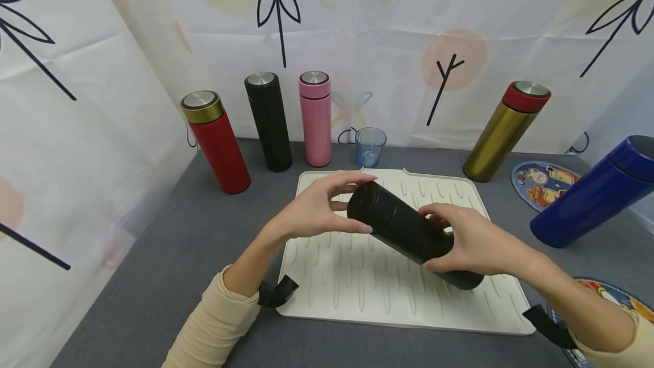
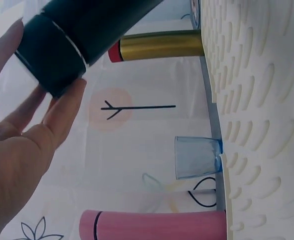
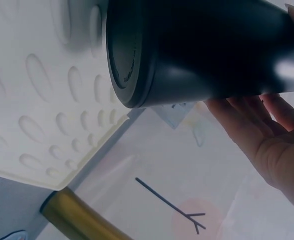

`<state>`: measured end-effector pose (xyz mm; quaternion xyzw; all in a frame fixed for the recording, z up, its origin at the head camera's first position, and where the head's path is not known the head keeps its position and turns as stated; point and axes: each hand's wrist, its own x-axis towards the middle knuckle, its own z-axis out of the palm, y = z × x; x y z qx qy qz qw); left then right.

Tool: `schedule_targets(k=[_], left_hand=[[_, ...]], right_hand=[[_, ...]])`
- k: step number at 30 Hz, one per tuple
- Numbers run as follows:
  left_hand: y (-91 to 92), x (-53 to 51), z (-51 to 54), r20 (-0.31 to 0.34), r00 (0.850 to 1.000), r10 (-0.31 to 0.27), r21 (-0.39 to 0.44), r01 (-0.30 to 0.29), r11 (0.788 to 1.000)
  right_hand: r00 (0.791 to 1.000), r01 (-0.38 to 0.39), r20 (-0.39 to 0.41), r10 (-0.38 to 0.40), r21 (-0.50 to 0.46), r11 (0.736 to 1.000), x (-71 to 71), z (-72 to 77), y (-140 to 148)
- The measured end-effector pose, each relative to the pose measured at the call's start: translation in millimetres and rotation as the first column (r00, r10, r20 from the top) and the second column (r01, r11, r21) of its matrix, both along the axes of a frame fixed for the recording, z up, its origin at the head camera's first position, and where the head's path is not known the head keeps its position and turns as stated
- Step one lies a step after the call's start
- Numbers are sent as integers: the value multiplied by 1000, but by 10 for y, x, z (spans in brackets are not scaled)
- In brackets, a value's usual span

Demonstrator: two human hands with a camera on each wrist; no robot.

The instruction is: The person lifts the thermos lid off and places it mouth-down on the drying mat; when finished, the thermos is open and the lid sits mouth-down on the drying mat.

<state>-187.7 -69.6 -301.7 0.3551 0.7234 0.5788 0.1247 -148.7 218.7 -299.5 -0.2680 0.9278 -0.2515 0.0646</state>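
Two hands grasp one item, which we call the tilted black bottle (image 1: 409, 235). We locate it in front of the person, above the white mat (image 1: 352, 291), with its cap end raised toward the left and its base lower, to the right.

Left hand (image 1: 319, 208): thumb and fingertips pinch the cap (image 1: 372, 203). In the left wrist view, we see the cap seated on the bottle, with a thin seam between them.

Right hand (image 1: 467, 240): thumb and fingers grip the lower body, just short of the base.

Surrounding items are as follows. Beyond the left hand, we note the pink bottle (image 1: 317, 124), the upright black bottle (image 1: 269, 124) and, farther left, the red bottle (image 1: 219, 146). Beyond the gap between the hands stands the blue glass (image 1: 370, 147), just behind the white mat. Beyond the right hand, we find the gold bottle (image 1: 501, 135) with a red cap. To the right of that hand are the blue bottle (image 1: 595, 192) and, behind it, the printed coaster (image 1: 539, 183). The right forearm passes over a round printed item (image 1: 620, 299), which we see only in part.
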Motion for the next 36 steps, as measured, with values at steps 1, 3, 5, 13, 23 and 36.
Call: schedule_targets(k=[1, 3, 5, 13, 23, 36], left_hand=[[8, 8, 3, 6, 1000, 15, 4, -15, 1000], [20, 27, 12, 18, 999, 46, 14, -46, 999], [27, 44, 18, 28, 996, 84, 11, -84, 996], [48, 105, 47, 63, 978, 199, 14, -200, 980], [88, 136, 72, 13, 958, 287, 51, -288, 956], [30, 58, 59, -3, 939, 343, 97, -341, 935]], right_hand=[[1000, 5, -1, -5, -3, 1000, 4, 0, -1], [1000, 11, -10, -11, -10, 1000, 9, -3, -3], [1000, 15, -24, -15, -19, 1000, 13, -9, -8], [990, 44, -135, -51, -57, 997, 56, -48, -71], [959, 149, -235, -157, -51, 988, 102, -104, -152], [950, 277, -127, -284, -71, 958, 72, -103, -60]])
